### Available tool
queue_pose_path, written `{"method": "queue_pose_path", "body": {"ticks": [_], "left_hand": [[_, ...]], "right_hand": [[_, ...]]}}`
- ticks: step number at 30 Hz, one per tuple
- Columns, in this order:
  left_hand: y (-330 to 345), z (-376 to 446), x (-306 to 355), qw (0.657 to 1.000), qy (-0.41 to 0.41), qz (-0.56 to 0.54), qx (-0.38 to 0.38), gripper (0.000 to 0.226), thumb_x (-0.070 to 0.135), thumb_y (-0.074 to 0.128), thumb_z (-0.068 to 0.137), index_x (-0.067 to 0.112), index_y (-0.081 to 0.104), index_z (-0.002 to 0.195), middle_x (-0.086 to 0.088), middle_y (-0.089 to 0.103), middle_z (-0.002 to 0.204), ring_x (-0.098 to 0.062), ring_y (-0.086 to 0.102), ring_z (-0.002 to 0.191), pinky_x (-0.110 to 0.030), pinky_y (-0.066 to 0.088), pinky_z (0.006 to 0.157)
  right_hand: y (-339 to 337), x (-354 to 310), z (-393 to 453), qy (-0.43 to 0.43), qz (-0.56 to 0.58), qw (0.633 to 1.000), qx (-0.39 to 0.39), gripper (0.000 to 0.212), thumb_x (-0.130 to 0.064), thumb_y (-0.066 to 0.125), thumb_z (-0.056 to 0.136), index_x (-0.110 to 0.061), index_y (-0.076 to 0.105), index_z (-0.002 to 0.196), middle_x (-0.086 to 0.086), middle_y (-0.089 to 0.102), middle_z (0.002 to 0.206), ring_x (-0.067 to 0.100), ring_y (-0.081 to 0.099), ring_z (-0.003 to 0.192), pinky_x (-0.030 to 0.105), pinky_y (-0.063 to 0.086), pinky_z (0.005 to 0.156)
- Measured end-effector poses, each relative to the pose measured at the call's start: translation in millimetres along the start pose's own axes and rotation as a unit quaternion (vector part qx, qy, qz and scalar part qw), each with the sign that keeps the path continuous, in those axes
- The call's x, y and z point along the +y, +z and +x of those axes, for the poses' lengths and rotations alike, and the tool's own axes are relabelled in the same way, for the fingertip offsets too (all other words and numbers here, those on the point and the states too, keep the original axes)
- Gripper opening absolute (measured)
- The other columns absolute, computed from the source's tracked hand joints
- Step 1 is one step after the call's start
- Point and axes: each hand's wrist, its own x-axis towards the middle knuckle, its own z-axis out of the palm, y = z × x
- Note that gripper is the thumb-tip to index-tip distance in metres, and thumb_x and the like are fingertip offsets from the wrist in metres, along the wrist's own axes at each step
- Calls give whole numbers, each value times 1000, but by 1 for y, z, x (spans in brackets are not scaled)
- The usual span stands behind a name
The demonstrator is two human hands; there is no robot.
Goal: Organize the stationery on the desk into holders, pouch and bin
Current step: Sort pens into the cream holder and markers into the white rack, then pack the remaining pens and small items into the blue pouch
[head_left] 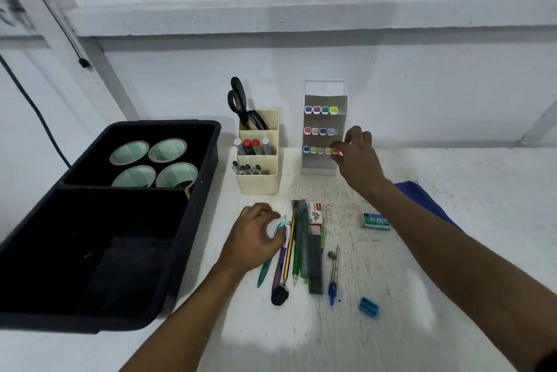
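Note:
My right hand [357,157] is at the white tiered marker holder [325,91], fingertips pinching the orange-capped marker [335,151] at the right end of its bottom row. My left hand [254,236] rests on the desk with its fingers touching a teal pen [263,273] at the left edge of a row of pens, a pencil [288,248] and rulers [304,239]. A cream holder [259,181] stands behind, with scissors [241,103], markers and pens in it. A blue pouch [422,199] lies under my right forearm.
A black bin [187,221] with tape rolls [150,163] in its rear compartment fills the left. Two staple boxes [315,213] [376,221], a compass [333,275], a blue sharpener [368,307] and a black eraser-like lump [279,296] lie on the white desk [452,266].

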Motion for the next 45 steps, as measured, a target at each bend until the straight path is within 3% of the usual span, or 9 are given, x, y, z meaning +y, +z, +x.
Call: {"method": "queue_pose_path", "body": {"ticks": [8, 13, 17, 22, 29, 32, 35, 37, 45], "left_hand": [[-2, 0, 3, 1000, -6, 2, -2, 49, 50, 57, 81, 16, 69, 115, 6, 59, 113, -10, 51, 105, -30, 51, 86], [-3, -1, 5, 1000, -15, 1, -9, 49, 49, 58, 82, 16, 68, 116, 6, 59, 115, -10, 51, 106, -30, 50, 87], [-3, -1, 6, 1000, -22, 4, -9, 47, 49, 56, 84, 16, 68, 116, 6, 59, 115, -9, 50, 107, -29, 49, 87], [-5, -2, 9, 999, -31, 1, -15, 47, 48, 53, 86, 16, 68, 116, 6, 59, 116, -8, 48, 109, -27, 46, 88], [-6, 6, 22, 993, -97, -54, -31, 43, 39, 63, 86, 15, 64, 122, 0, 59, 118, -16, 54, 110, -34, 47, 96], [1, 9, 36, 994, -105, -36, -22, 44, 33, 62, 88, 13, 60, 128, -6, 57, 122, -21, 53, 114, -35, 44, 100], [8, 13, 56, 997, -76, 12, 15, 39, 33, 60, 89, 15, 62, 124, -7, 56, 115, -24, 50, 109, -39, 45, 94], [13, 18, 71, 998, -60, 18, 12, 38, 30, 60, 88, 16, 62, 123, -8, 56, 114, -26, 50, 108, -39, 45, 93], [42, 32, 120, 995, -25, 15, -94, 42, 33, 58, 90, 17, 57, 129, -7, 52, 123, -24, 50, 114, -35, 39, 98]], "right_hand": [[-1, -5, -1, 16, -4, 999, -32, 28, -12, 60, 89, -3, 62, 115, 18, 45, 121, 34, 43, 109, 42, 52, 80], [-14, -7, -10, 33, 82, 996, -31, 40, -8, 62, 84, -7, 55, 124, 15, 39, 131, 31, 41, 117, 35, 48, 84], [-26, -12, -36, 59, 153, 986, -1, 32, -9, 63, 83, -7, 60, 115, 10, 43, 117, 23, 49, 103, 23, 39, 82], [-31, -11, -76, 91, 186, 974, -93, 22, -18, 67, 83, -12, 65, 104, 0, 48, 97, 12, 50, 77, 24, 41, 72], [-36, 24, -124, 137, 165, 965, -152, 21, -15, 71, 80, -8, 68, 100, 5, 62, 93, 8, 52, 72, 6, 35, 58], [-45, 48, -135, 165, 109, 971, -133, 27, -16, 71, 79, -7, 67, 104, 9, 56, 95, 25, 56, 89, 19, 37, 69], [-52, 63, -145, 195, 18, 967, -162, 47, -31, 71, 79, -11, 59, 120, 16, 51, 116, 33, 46, 109, 35, 37, 90], [-54, 67, -150, 212, -15, 960, -185, 56, -35, 69, 79, -14, 51, 128, 15, 46, 127, 34, 40, 117, 38, 37, 93], [-57, 65, -166, 180, 57, 965, -179, 26, -25, 62, 86, -9, 66, 106, 11, 63, 106, 27, 58, 95, 29, 45, 85]]}}
